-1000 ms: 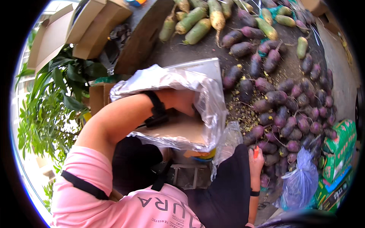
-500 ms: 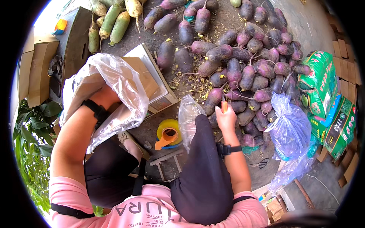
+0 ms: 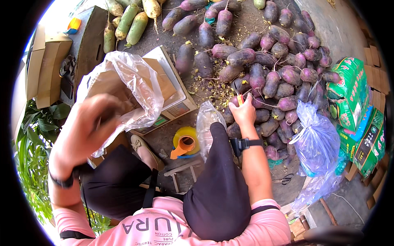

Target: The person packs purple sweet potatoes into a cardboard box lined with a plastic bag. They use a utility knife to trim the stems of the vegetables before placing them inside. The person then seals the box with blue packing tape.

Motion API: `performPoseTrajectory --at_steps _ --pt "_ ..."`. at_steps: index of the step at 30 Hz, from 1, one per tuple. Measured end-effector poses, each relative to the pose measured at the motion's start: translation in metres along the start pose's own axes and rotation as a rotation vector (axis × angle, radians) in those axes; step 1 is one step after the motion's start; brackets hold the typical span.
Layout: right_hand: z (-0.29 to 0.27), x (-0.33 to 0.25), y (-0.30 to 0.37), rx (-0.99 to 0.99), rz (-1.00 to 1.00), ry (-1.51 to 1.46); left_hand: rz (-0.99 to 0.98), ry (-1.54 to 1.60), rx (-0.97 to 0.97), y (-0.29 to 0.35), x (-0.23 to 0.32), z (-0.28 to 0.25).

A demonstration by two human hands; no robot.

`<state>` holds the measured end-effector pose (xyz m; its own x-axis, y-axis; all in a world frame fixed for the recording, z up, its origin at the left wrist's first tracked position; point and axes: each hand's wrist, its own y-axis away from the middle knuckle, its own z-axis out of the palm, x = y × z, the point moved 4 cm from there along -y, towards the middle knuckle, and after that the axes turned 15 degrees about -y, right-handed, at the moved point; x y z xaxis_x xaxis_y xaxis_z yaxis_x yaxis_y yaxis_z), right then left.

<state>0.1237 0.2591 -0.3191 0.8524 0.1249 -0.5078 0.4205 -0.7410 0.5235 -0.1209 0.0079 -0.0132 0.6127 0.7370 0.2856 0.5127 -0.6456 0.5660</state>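
My right hand (image 3: 244,110) is closed around the orange handle of a knife (image 3: 240,99), at the near left edge of a heap of dark purple radishes (image 3: 271,84). My left hand (image 3: 92,121) is raised beside the near left rim of a clear plastic bag (image 3: 137,76). Motion smears its fingers, and nothing can be made out in them. The bag lines a cardboard box (image 3: 158,76), which stands on a platform scale (image 3: 180,96). What lies deep in the bag is hidden.
Green-white radishes (image 3: 129,26) lie at the far left. A yellow tape roll with an orange dispenser (image 3: 184,144) sits between my legs. To the right are a tied bluish plastic bag (image 3: 314,137), green sacks (image 3: 351,96) and scissors (image 3: 284,179) on the floor.
My left hand has come out of the plastic bag, moving back toward me and left. My right hand keeps hold of the knife in nearly the same spot. The view has shifted slightly.
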Motion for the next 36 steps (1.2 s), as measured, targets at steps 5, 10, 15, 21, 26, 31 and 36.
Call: performPoseTrajectory --at_steps 5,10,15,21,26,31,36 --pt "-0.047 -0.027 0.05 0.117 -0.291 -0.534 0.694 0.613 -0.372 0.035 0.058 0.057" --pt "-0.056 -0.023 0.049 -0.094 0.194 -1.665 0.129 0.642 -0.095 -0.062 0.093 0.219" --pt "-0.036 -0.05 0.058 -0.538 0.33 -1.875 0.249 1.582 0.286 -0.119 0.153 0.21" --pt "-0.054 -0.019 0.052 -0.186 -0.246 -0.735 0.094 0.995 0.46 -0.152 0.12 0.19" --pt "-0.095 -0.079 0.079 0.056 -0.767 -0.156 0.129 0.467 0.554 -0.147 0.104 0.197" --pt "-0.095 -0.079 0.078 0.011 -0.688 -0.07 0.095 0.466 0.403 -0.14 0.106 0.204" --pt "-0.089 -0.07 0.079 -0.014 -0.682 -0.09 0.076 0.488 0.349 -0.137 0.108 0.21"
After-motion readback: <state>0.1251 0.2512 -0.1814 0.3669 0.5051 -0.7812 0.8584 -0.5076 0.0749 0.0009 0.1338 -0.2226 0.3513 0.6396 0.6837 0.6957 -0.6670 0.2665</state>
